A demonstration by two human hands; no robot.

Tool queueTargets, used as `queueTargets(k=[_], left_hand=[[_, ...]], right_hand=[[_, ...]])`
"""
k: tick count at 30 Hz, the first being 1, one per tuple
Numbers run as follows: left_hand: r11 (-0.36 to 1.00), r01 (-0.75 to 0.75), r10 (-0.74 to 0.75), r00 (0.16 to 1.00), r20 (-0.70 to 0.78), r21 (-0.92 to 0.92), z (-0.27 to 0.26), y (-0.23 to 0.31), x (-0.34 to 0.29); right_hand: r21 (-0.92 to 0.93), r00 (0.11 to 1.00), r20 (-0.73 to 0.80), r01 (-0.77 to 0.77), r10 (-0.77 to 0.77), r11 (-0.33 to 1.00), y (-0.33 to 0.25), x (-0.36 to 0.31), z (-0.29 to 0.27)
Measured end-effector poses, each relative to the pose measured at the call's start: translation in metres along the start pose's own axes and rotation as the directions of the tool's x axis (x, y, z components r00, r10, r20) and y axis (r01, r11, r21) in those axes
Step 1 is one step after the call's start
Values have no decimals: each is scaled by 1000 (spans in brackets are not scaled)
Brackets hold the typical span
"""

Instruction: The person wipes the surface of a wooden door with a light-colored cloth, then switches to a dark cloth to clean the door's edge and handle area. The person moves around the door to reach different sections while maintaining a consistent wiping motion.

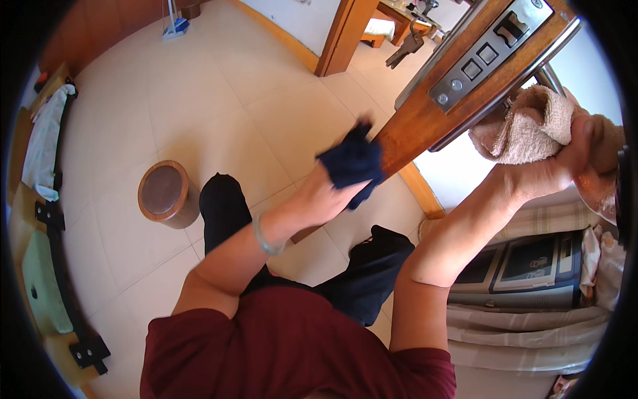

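Note:
My left hand [322, 196], with a pale green bangle at the wrist, is closed on a dark navy cloth [353, 158]. That cloth lies against the narrow edge of a wooden door [415, 130], below the metal lock plate [475, 66]; its upper end is blurred. On the far side of the door, my right hand [575, 159] grips a beige terry towel [531, 123], which is bunched up beside the door handle [550, 78]. The towel hides part of my right fingers. Keys [407, 50] hang at the door's other face.
A round wooden stool [163, 193] stands on the tiled floor to my left. Along the left side are a green panel [43, 282] and a pale cloth [46, 143]. A dark boxy appliance [531, 269] and draped fabric [525, 332] are at my right.

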State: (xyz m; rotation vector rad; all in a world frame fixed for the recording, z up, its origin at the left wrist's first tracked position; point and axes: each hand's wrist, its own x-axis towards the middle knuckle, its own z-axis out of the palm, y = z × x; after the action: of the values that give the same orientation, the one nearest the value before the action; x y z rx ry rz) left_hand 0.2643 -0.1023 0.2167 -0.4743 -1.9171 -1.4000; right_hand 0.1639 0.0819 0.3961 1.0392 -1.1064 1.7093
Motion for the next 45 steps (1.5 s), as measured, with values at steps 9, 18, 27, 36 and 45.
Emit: queueTargets(k=[9, 18, 27, 36, 45], left_hand=[[793, 381, -426, 904, 14, -475, 14, -20, -14], [996, -24, 25, 1000, 9, -85, -1, -5, 12], [978, 95, -94, 995, 13, -184, 21, 1, 8], [981, 138, -128, 988, 82, -133, 27, 1, -5], [915, 331, -316, 943, 103, -230, 27, -3, -25]], right_hand=[[-29, 1000, -14, 9, -9, 1000, 3, 1, -14], [-14, 1000, -16, 14, -14, 1000, 3, -1, -2], [14, 992, 96, -90, 88, 996, -2, 3, -31], [146, 998, 49, 27, -34, 989, 9, 5, -37], [30, 999, 19, 30, -31, 999, -4, -2, -15]])
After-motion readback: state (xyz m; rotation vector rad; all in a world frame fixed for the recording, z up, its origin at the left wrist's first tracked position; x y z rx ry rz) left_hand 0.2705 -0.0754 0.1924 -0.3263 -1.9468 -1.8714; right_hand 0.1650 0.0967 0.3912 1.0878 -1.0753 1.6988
